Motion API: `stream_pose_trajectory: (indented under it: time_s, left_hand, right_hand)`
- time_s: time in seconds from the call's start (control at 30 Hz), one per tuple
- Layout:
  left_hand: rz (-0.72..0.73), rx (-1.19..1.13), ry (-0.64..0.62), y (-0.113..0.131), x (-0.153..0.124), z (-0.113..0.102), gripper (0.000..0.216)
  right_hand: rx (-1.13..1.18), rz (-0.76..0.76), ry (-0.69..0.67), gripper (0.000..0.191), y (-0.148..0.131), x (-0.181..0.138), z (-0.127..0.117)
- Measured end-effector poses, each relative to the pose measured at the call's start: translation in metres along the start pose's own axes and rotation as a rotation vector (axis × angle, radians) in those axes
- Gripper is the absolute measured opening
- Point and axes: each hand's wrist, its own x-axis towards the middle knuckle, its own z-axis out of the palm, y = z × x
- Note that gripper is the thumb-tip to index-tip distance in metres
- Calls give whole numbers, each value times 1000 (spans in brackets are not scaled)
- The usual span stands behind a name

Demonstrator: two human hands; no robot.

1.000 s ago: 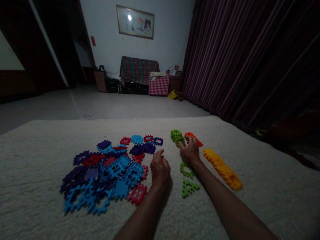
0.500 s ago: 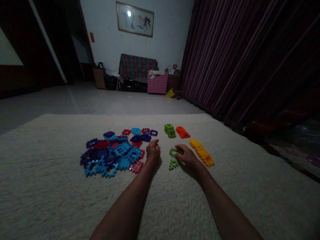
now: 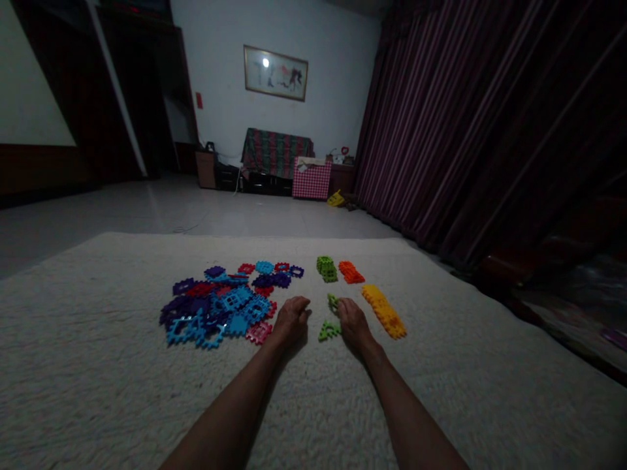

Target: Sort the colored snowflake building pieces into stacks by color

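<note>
My right hand (image 3: 353,321) is closed on a green toothed plastic piece (image 3: 333,301), which is partly hidden behind the fingers. Just below it, a green triangular piece (image 3: 329,330) lies flat on the cream blanket (image 3: 313,405). My left hand (image 3: 292,318) rests on the blanket, fingers stretched loosely forward and nothing visible in them. Beside it on the left spreads a mixed heap of toothed pieces in light blue (image 3: 234,299), dark purple (image 3: 185,309) and red, with a pink piece (image 3: 259,332) nearest that hand.
Ahead of my hands sit a green stack (image 3: 326,268) and an orange stack (image 3: 351,272). A long yellow row (image 3: 385,312) lies to the right. Beyond the blanket are tiled floor (image 3: 274,215), a cloth-covered cabinet (image 3: 277,153) and purple curtains (image 3: 421,117).
The camera has tilted up a little. My right hand has closed over the green piece it was reaching around. My left hand's fingers are stretched further forward and to the right.
</note>
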Motion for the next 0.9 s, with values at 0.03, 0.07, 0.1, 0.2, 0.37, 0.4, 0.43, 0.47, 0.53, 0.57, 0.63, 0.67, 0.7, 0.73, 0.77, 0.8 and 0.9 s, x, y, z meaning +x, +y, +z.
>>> stream_pose_trajectory:
  time_s: [0.03, 0.07, 0.1, 0.2, 0.37, 0.4, 0.43, 0.47, 0.53, 0.57, 0.63, 0.67, 0.7, 0.73, 0.77, 0.8, 0.9]
  left_hand:
    - [-1, 9, -7, 0, 1, 0, 24]
    - [2, 17, -13, 1, 1, -1, 24]
    - [4, 23, -18, 2, 1, -1, 23]
    - [5, 19, -19, 5, 2, -3, 23]
    - [-46, -39, -7, 7, 4, -6, 25]
    - [-59, -48, -6, 7, 5, -7, 26]
    - [-70, -55, -4, 7, 5, -7, 26]
    - [-79, -60, -1, 6, 6, -6, 27]
    - [-88, -73, 3, 5, 7, -5, 27]
    - [-91, -79, 1, 5, 7, -5, 27]
    - [-98, -86, 0, 5, 7, -4, 27]
    - [-105, -86, 3, 4, 7, -3, 27]
    - [-112, -83, 7, 4, 7, -3, 28]
    - [-118, -81, 11, 4, 7, -2, 28]
    - [-121, -82, 13, 4, 7, -2, 29]
    - [-122, -87, 12, 4, 7, -1, 29]
    - [-119, -104, 18, 4, 6, 0, 30]
  right_hand:
    - [11, 52, 16, 32, 1, 2, 1]
    - [21, 104, 26, 34, 2, 4, 3]
    - [30, 148, 31, 35, 3, 7, 4]
    - [14, 201, 75, 34, 10, 15, 9]
    - [-128, 235, 297, 42, 21, 18, 11]
    - [-152, 250, 299, 43, 20, 17, 11]
    - [-177, 264, 280, 45, 19, 16, 10]
    - [-206, 274, 248, 47, 15, 15, 10]
    - [-282, 289, 175, 53, 6, 14, 10]
    - [-325, 293, 145, 55, 0, 13, 11]
    - [-403, 293, 101, 59, -12, 12, 12]
    - [-432, 290, 83, 59, -16, 11, 12]
    - [-454, 284, 65, 58, -19, 11, 12]
    - [-469, 277, 48, 55, -20, 10, 13]
    - [-480, 272, 35, 50, -20, 10, 13]
    - [-487, 269, 29, 46, -18, 10, 13]
    - [-460, 264, 29, 38, -8, 14, 14]
